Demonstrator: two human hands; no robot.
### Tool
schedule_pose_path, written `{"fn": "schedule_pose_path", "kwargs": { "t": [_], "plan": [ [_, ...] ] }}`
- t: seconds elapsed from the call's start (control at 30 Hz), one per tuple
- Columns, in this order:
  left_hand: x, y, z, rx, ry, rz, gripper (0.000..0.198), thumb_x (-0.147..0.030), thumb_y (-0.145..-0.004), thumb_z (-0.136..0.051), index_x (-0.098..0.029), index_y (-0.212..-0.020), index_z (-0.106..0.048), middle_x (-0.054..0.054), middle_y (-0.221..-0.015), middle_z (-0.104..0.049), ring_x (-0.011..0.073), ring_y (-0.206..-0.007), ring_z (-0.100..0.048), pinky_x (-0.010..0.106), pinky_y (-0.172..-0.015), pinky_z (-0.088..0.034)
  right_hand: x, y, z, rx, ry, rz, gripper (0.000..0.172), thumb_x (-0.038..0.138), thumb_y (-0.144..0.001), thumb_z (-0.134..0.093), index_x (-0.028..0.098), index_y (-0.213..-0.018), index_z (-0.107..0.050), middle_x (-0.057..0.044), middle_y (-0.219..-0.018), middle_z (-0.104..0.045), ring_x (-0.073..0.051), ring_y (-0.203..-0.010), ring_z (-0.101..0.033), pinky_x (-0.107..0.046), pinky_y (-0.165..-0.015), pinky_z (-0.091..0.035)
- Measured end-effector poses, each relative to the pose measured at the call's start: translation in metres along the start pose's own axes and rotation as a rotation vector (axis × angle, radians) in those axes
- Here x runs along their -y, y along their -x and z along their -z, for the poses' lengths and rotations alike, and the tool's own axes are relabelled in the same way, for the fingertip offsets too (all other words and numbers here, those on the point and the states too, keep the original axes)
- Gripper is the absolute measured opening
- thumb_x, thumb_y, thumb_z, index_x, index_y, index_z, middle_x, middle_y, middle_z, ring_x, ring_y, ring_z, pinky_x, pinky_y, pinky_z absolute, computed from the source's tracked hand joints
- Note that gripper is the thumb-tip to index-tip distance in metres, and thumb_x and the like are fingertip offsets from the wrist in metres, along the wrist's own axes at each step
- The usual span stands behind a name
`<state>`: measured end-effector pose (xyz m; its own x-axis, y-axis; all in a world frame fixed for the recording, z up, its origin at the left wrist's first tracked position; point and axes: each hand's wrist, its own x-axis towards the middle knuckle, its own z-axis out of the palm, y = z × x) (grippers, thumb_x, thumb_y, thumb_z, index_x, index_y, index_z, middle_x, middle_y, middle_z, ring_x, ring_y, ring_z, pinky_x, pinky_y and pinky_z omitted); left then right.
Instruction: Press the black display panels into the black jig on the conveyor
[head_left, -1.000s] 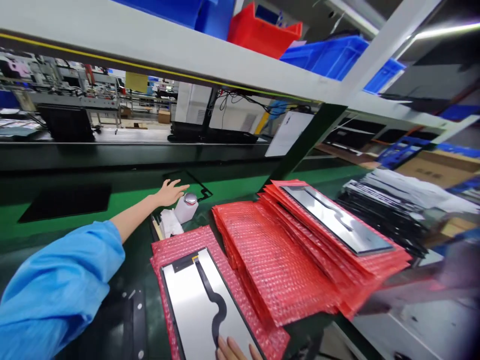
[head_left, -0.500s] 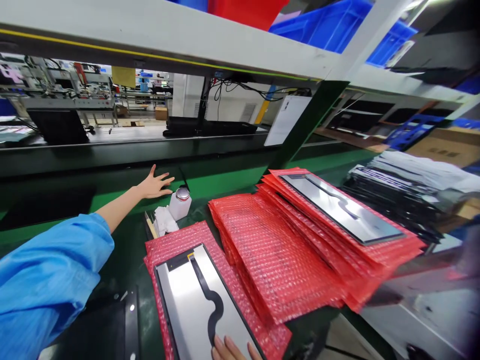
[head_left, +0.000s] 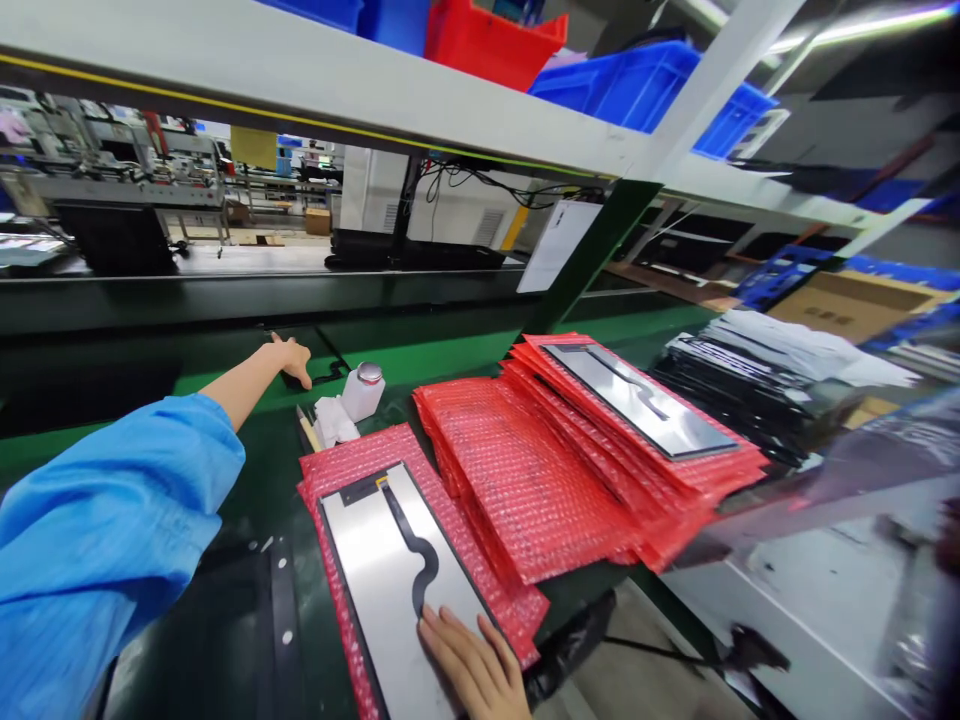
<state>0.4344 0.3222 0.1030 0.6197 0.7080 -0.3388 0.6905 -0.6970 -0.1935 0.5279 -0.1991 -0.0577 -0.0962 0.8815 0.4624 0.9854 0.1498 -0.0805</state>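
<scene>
My left hand (head_left: 291, 360) reaches out over the green mat, its fingers bent together near a small dark item; what it grips, if anything, is too small to tell. My right hand (head_left: 472, 655) lies flat with outstretched fingers on the silver panel (head_left: 367, 560), which carries a curved black strip. Under the panel is a pink bubble-wrap sheet (head_left: 517, 600). A white bottle (head_left: 363, 393) with a metal cap stands right of my left hand, beside crumpled white tissue (head_left: 334, 422).
Red bubble-wrap bags (head_left: 525, 480) are piled at the centre right, with another silver panel (head_left: 645, 400) on top. Behind them lie stacked dark sheets (head_left: 735, 390). A white shelf beam (head_left: 315, 70) crosses overhead, holding blue and red bins. A black frame (head_left: 281, 620) lies at lower left.
My left hand has moved slightly left and its spread fingers have drawn together. More of my right hand shows on the panel. The view has shifted.
</scene>
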Motion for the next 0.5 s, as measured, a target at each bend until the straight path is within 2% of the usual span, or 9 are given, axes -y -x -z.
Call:
{"fn": "schedule_pose_path", "kwargs": {
  "t": [0.1, 0.17, 0.27, 0.33, 0.4, 0.47, 0.5],
  "plan": [
    [0.026, 0.037, 0.009, 0.027, -0.02, 0.024, 0.043, -0.048, -0.088, -0.063, -0.015, -0.114, -0.064, 0.011, -0.126, -0.062, 0.0266, -0.121, -0.056, 0.054, -0.106, -0.04, 0.005, -0.008, 0.015, 0.059, -0.055, 0.019, 0.078, 0.032, -0.084, -0.054, 0.019, -0.155, -0.026, -0.009, -0.137, -0.06, -0.029, -0.126, -0.055, -0.047, -0.112, -0.027],
    [0.049, 0.068, 0.019, 0.016, -0.042, 0.017, 0.05, -0.055, -0.082, -0.067, -0.012, -0.108, -0.068, 0.011, -0.119, -0.066, 0.0279, -0.12, -0.056, 0.052, -0.108, -0.037, 0.009, -0.014, 0.024, 0.113, -0.075, 0.005, 0.082, 0.023, -0.08, -0.058, 0.02, -0.155, -0.025, -0.009, -0.139, -0.058, -0.028, -0.129, -0.053, -0.048, -0.113, -0.025],
    [0.082, 0.126, 0.035, -0.058, -0.091, -0.06, 0.075, -0.065, -0.079, -0.06, 0.004, -0.107, -0.066, 0.013, -0.11, -0.068, 0.0337, -0.129, -0.043, 0.053, -0.111, -0.025, 0.013, -0.019, 0.032, 0.154, -0.088, 0.007, 0.08, 0.02, -0.081, -0.061, 0.023, -0.154, -0.029, -0.008, -0.139, -0.058, -0.027, -0.13, -0.051, -0.049, -0.113, -0.027],
    [0.101, 0.175, 0.037, -0.109, -0.118, -0.129, 0.083, -0.067, -0.078, -0.056, 0.009, -0.11, -0.062, 0.012, -0.11, -0.066, 0.0336, -0.13, -0.038, 0.054, -0.11, -0.023, 0.013, -0.021, 0.035, 0.158, -0.097, 0.022, 0.076, 0.021, -0.082, -0.062, 0.024, -0.152, -0.032, -0.009, -0.14, -0.057, -0.027, -0.131, -0.05, -0.049, -0.112, -0.029],
    [0.117, 0.229, 0.025, -0.176, -0.136, -0.231, 0.079, -0.066, -0.075, -0.059, 0.005, -0.11, -0.062, 0.008, -0.107, -0.063, 0.0291, -0.126, -0.042, 0.052, -0.109, -0.025, 0.013, -0.023, 0.037, 0.155, -0.103, 0.034, 0.073, 0.022, -0.083, -0.062, 0.024, -0.15, -0.035, -0.009, -0.142, -0.056, -0.028, -0.132, -0.049, -0.05, -0.111, -0.031],
    [0.127, 0.283, -0.005, -0.337, -0.155, -0.475, 0.068, -0.062, -0.076, -0.062, -0.001, -0.106, -0.064, 0.004, -0.102, -0.061, 0.0234, -0.117, -0.048, 0.053, -0.111, -0.026, 0.014, -0.024, 0.04, 0.152, -0.102, 0.044, 0.07, 0.02, -0.085, -0.059, 0.023, -0.15, -0.035, -0.01, -0.142, -0.055, -0.028, -0.132, -0.048, -0.051, -0.11, -0.033],
    [0.13, 0.308, -0.026, -0.39, -0.152, -0.56, 0.061, -0.058, -0.076, -0.064, -0.006, -0.107, -0.065, 0.003, -0.105, -0.061, 0.021, -0.114, -0.05, 0.055, -0.114, -0.021, 0.015, -0.024, 0.042, 0.146, -0.096, 0.055, 0.068, 0.017, -0.086, -0.056, 0.023, -0.15, -0.035, -0.011, -0.142, -0.055, -0.028, -0.133, -0.048, -0.052, -0.11, -0.033]
  ]
}}
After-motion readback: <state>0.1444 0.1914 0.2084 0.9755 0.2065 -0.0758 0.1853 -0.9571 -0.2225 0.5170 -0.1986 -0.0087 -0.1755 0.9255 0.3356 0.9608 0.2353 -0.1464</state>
